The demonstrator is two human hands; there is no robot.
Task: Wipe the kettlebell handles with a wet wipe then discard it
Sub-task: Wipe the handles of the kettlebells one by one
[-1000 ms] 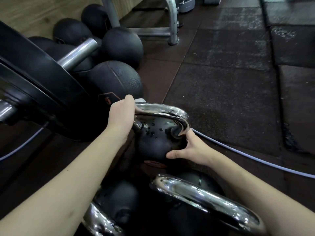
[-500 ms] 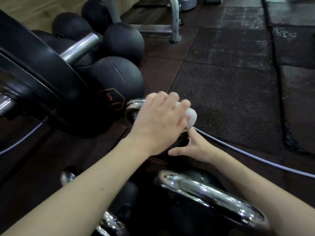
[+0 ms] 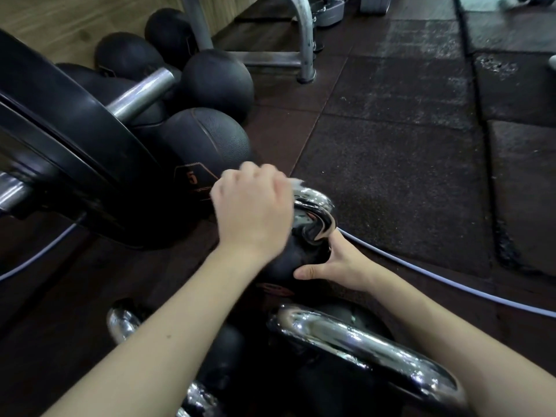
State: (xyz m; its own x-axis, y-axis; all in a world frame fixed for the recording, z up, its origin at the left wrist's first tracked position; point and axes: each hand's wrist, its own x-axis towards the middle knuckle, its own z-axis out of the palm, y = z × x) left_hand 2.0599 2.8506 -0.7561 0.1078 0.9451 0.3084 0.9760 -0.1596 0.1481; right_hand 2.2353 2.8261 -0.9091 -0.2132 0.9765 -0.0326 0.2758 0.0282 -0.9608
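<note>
Chrome handle | left grip holds wipe | right grip spread on kettlebell | ball marked "5"

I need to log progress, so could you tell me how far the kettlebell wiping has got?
In hand: the left hand rubs the wet wipe along the far kettlebell's chrome handle while the right hand steadies its body. Whether the near kettlebell handle is done cannot be told. Left: discarding the wipe.
</note>
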